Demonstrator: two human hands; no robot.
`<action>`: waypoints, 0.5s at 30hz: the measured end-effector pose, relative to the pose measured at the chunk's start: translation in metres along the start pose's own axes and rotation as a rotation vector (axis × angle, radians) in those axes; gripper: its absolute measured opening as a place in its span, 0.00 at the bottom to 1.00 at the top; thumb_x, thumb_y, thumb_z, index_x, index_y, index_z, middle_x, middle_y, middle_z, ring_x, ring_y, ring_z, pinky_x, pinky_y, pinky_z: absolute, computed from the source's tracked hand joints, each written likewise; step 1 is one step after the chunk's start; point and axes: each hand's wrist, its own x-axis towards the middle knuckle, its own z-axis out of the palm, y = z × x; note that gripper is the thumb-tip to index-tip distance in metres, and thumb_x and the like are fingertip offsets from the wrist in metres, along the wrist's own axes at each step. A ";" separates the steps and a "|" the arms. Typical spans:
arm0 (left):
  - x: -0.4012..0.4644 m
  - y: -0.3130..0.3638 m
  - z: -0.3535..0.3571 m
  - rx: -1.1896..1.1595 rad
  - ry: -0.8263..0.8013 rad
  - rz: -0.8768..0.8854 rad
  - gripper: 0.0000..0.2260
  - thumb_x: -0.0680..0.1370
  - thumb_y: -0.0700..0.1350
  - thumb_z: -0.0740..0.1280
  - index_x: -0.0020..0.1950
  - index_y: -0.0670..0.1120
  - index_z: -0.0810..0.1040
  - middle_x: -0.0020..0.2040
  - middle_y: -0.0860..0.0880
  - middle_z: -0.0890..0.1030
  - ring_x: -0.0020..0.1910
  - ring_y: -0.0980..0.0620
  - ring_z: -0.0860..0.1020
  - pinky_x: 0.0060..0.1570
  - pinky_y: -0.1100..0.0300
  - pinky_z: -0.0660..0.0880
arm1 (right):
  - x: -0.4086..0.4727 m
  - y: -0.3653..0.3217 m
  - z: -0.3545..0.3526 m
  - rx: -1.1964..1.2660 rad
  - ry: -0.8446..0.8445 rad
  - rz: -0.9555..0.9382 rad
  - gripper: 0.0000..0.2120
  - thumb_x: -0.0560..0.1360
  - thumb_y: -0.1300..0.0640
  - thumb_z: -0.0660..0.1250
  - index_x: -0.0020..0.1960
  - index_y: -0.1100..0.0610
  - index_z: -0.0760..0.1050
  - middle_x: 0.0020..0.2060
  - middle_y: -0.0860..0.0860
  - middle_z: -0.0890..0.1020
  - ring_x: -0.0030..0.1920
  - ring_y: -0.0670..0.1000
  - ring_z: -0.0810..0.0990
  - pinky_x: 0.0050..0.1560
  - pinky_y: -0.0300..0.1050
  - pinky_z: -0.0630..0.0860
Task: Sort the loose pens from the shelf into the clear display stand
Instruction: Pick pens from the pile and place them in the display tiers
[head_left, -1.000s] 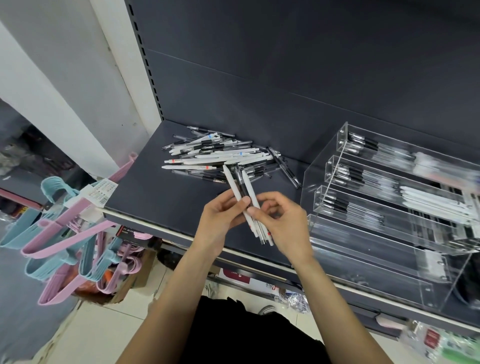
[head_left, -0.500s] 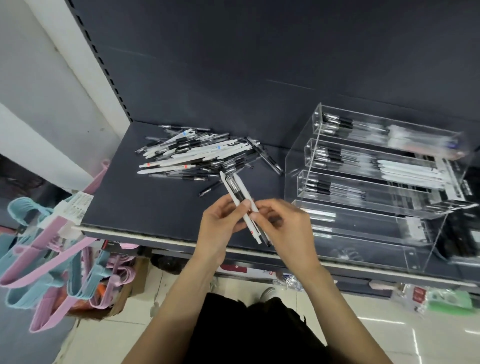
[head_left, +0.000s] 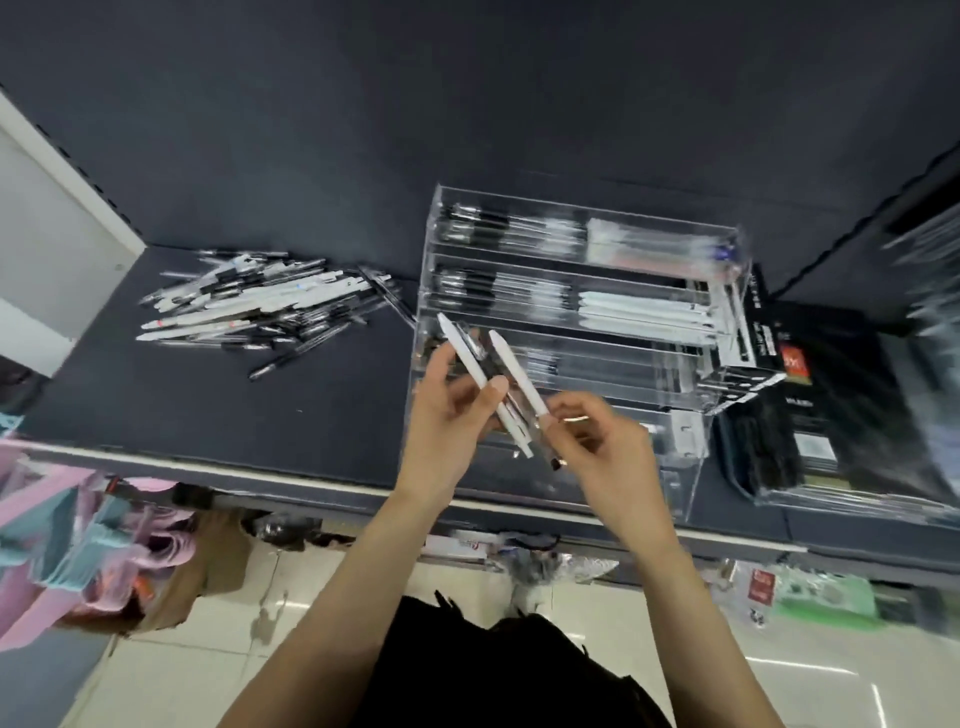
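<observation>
Both hands have come rightward from before the pile to the front of the clear display stand (head_left: 587, 332). The left hand (head_left: 447, 415) grips a small bundle of white pens (head_left: 470, 364) between thumb and fingers; the right hand (head_left: 605, 457) pinches their lower ends. The loose pile of pens (head_left: 265, 312) lies on the shelf (head_left: 208, 415), left of the stand.

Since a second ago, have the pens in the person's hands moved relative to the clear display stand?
Yes. The held pens have moved right, away from the loose pile, and now sit in front of the clear display stand.
</observation>
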 end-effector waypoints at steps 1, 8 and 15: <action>-0.003 -0.004 0.015 -0.001 -0.001 0.014 0.18 0.77 0.35 0.66 0.65 0.46 0.68 0.42 0.52 0.84 0.45 0.50 0.83 0.48 0.51 0.80 | 0.000 0.006 -0.017 -0.001 0.008 -0.006 0.10 0.74 0.59 0.69 0.46 0.44 0.76 0.39 0.42 0.82 0.38 0.43 0.82 0.41 0.41 0.78; -0.024 -0.014 0.083 -0.075 0.072 0.056 0.27 0.76 0.32 0.65 0.71 0.48 0.61 0.48 0.43 0.84 0.45 0.46 0.83 0.46 0.54 0.80 | 0.012 0.031 -0.122 -0.175 0.065 -0.141 0.08 0.73 0.59 0.70 0.49 0.48 0.78 0.41 0.43 0.82 0.41 0.44 0.80 0.44 0.40 0.78; -0.024 -0.018 0.114 -0.058 0.082 0.004 0.19 0.77 0.33 0.64 0.64 0.48 0.64 0.48 0.45 0.85 0.46 0.44 0.83 0.46 0.49 0.81 | 0.080 0.023 -0.161 -0.676 0.142 -0.463 0.05 0.73 0.58 0.70 0.49 0.55 0.81 0.44 0.49 0.83 0.44 0.51 0.80 0.42 0.41 0.76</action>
